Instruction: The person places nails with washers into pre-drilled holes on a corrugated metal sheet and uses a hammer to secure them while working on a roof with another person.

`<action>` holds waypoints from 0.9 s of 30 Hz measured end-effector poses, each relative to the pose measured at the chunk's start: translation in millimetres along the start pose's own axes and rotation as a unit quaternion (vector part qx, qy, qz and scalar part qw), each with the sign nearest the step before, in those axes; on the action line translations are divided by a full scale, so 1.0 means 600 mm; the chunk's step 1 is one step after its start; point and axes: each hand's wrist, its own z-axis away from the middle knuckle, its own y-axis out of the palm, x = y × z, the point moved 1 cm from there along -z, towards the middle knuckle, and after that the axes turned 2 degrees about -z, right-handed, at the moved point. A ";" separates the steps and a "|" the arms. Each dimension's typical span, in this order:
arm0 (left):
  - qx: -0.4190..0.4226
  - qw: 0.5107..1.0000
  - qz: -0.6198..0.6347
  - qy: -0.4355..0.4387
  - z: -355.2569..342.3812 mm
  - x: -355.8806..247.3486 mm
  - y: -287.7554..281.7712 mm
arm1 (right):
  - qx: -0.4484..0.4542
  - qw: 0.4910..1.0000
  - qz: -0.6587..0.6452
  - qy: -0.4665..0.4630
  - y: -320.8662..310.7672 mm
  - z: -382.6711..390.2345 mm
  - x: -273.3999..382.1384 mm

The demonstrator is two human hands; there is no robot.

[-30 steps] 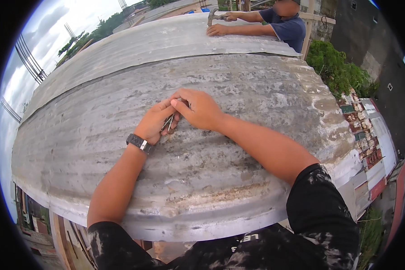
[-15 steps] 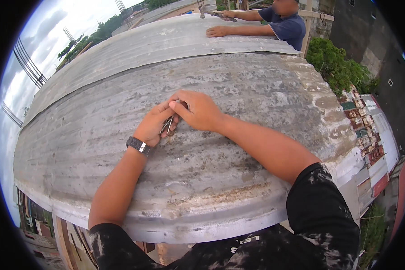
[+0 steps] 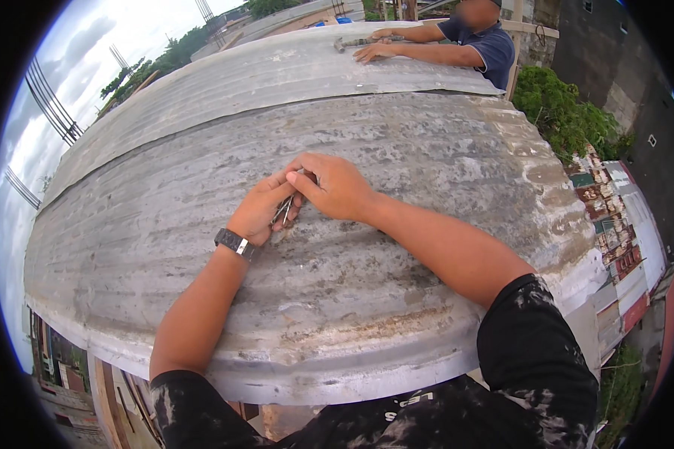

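Over the middle of the weathered corrugated metal roofing sheet (image 3: 397, 262), both of my hands meet. My left hand (image 3: 258, 206), with a dark watch (image 3: 233, 242) on its wrist, is curled around several thin nails (image 3: 284, 210) whose shanks stick out below the fingers. My right hand (image 3: 335, 183) bends over the left one from the right. Its thumb and fingers are closed together at the left fingertips, and what they pinch is hidden.
Across the roof at the top right, a person (image 3: 487, 45) in a dark blue shirt leans over a lighter overlapping sheet (image 3: 277, 71) with a hammer (image 3: 347, 45). Green bushes (image 3: 558, 108) and a dark wall (image 3: 614, 97) stand to the right. Upright rebar (image 3: 52, 105) rises at left.
The other person's hammer has come down from upright to lying nearly flat over the far sheet, their hands now close together. My hands keep the same grip, with slight finger movement.
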 end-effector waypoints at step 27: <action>0.013 1.000 -0.010 -0.009 -0.004 0.013 -0.023 | 0.000 1.000 -0.011 0.008 0.010 -0.005 0.005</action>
